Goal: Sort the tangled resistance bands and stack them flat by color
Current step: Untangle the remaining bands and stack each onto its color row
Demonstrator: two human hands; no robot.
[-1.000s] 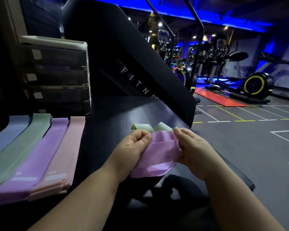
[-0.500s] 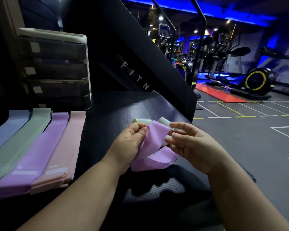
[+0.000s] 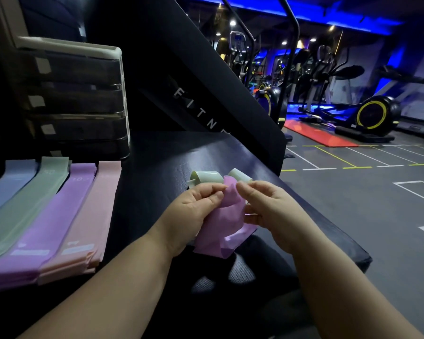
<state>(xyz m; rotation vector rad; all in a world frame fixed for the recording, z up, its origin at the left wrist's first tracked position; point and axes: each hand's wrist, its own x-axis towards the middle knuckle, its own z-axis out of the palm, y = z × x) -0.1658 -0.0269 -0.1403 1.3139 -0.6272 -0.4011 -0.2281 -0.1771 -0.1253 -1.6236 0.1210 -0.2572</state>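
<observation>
Purple stack (image 3: 52, 211) lies flat far left, nearer my left hand (image 3: 194, 214). That hand pinches the top edge of the loose purple band (image 3: 223, 228), long axis hanging down toward me. Right hand (image 3: 272, 211) sits just beside its right edge, fingers curled; I can't tell if it's gripping. Green band (image 3: 206, 177) curls just past the fingertips, partly hidden behind them.

Flat stacks (image 3: 47, 216) left of tangle (image 3: 222, 223)

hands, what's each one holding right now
Left hand: pinches the purple band.
Right hand: fingers curled against the same band; grip cannot be told.
</observation>
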